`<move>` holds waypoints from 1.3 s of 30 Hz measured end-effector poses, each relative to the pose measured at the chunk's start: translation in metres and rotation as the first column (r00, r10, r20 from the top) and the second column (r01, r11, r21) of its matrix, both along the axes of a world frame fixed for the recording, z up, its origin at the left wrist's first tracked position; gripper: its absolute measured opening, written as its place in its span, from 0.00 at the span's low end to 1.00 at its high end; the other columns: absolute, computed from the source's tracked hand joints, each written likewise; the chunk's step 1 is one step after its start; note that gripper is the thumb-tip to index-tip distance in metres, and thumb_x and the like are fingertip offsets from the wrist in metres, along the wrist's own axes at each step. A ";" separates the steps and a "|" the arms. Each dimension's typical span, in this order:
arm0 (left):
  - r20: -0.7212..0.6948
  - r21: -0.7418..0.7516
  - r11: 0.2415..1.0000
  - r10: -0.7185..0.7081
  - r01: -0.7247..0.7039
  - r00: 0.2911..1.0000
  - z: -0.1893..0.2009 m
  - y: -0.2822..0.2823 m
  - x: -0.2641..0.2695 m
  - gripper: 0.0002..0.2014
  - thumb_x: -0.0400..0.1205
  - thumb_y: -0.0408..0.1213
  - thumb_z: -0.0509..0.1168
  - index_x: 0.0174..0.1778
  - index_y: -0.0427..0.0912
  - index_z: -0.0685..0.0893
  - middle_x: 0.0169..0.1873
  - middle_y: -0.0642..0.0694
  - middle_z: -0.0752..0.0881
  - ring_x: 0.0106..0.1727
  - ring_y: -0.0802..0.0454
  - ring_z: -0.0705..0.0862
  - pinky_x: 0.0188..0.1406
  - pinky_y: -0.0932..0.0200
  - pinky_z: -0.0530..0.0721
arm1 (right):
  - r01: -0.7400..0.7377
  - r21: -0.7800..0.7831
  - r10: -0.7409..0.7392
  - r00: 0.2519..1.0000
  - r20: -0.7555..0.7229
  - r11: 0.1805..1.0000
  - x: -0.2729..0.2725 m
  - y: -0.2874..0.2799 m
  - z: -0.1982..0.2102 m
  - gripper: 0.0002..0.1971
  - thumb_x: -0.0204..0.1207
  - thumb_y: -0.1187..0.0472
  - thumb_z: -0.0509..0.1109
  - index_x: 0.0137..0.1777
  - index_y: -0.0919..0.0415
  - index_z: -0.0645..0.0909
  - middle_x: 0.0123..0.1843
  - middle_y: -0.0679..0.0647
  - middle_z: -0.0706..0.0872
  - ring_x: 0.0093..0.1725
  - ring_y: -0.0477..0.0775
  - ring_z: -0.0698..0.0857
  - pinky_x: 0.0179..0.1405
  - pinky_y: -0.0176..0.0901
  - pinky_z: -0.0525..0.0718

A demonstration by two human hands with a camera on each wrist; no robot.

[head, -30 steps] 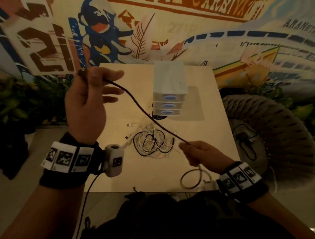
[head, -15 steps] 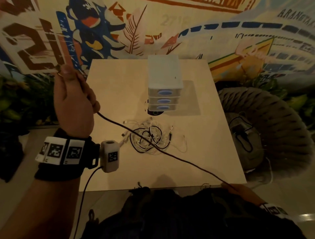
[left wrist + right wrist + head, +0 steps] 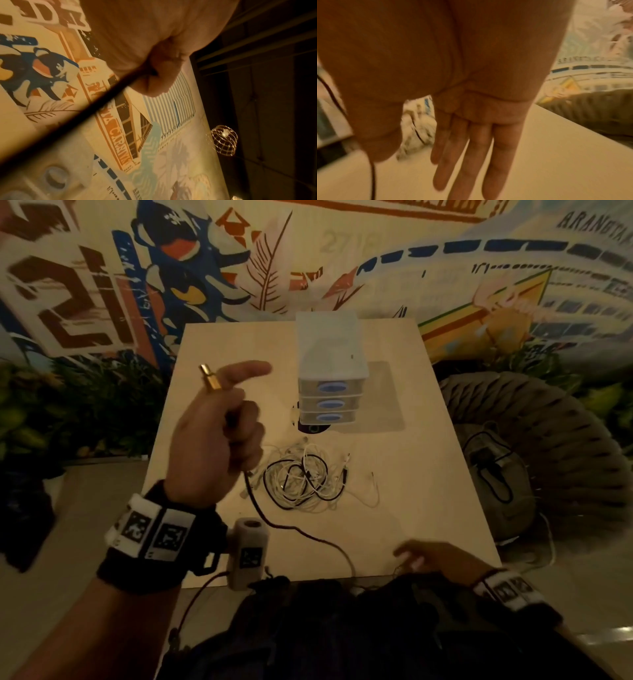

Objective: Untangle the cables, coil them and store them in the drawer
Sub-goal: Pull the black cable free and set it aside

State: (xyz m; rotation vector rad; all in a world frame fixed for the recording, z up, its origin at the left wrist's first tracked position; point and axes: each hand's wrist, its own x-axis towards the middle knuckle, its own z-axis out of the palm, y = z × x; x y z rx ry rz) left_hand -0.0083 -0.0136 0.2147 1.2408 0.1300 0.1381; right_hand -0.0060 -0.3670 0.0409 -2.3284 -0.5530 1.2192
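My left hand (image 3: 222, 419) is raised over the table's left half and grips a dark cable (image 3: 260, 518); its gold plug (image 3: 210, 378) sticks up beside the outstretched forefinger. In the left wrist view the curled fingers (image 3: 154, 75) close round the same cable (image 3: 85, 113). The cable hangs slack and runs over the table to its front edge. My right hand (image 3: 418, 556) lies at that edge, its fingers (image 3: 476, 155) straight, with the cable (image 3: 372, 175) passing beside the thumb. A tangle of white and black cables (image 3: 305, 481) lies mid-table. Behind it stands a white three-drawer unit (image 3: 330, 378), all drawers closed.
The pale wooden table (image 3: 428, 474) stands against a painted mural wall. A woven round chair (image 3: 555, 446) with a dark looped cable on its cushion is close on the right. Plants (image 3: 68, 412) fill the left side. Dark fabric (image 3: 325, 628) lies below the front edge.
The cable was stretched taut between both hands; the right hand has let it go and come back to the table's front edge. The left hand has swung inward and the cable has gone slack.
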 end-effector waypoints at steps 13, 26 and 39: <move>0.000 0.159 0.977 -0.145 0.143 0.989 -0.010 -0.023 0.010 0.23 0.93 0.49 0.41 0.50 0.39 0.76 0.20 0.47 0.66 0.19 0.46 0.65 0.22 0.56 0.78 | 0.043 0.593 0.037 0.992 -0.122 0.804 0.032 0.168 0.101 0.17 0.90 0.47 0.55 0.46 0.49 0.82 0.39 0.45 0.89 0.44 0.47 0.88 0.65 0.54 0.83; -0.237 -0.012 0.988 0.146 -0.153 0.960 -0.052 0.014 0.003 0.25 0.89 0.62 0.44 0.38 0.48 0.74 0.23 0.48 0.59 0.19 0.54 0.52 0.19 0.68 0.55 | 0.180 0.125 -0.181 0.984 -0.004 0.976 0.050 0.075 -0.057 0.13 0.86 0.47 0.62 0.50 0.54 0.82 0.43 0.50 0.88 0.40 0.51 0.88 0.51 0.58 0.89; -0.407 0.042 0.999 0.048 -0.034 0.912 -0.116 -0.014 -0.002 0.24 0.90 0.58 0.46 0.42 0.44 0.76 0.26 0.43 0.53 0.24 0.52 0.48 0.24 0.58 0.49 | 0.418 -0.077 -0.396 0.895 0.206 0.905 0.152 0.129 -0.097 0.25 0.76 0.33 0.70 0.62 0.52 0.79 0.61 0.54 0.85 0.59 0.61 0.84 0.53 0.48 0.80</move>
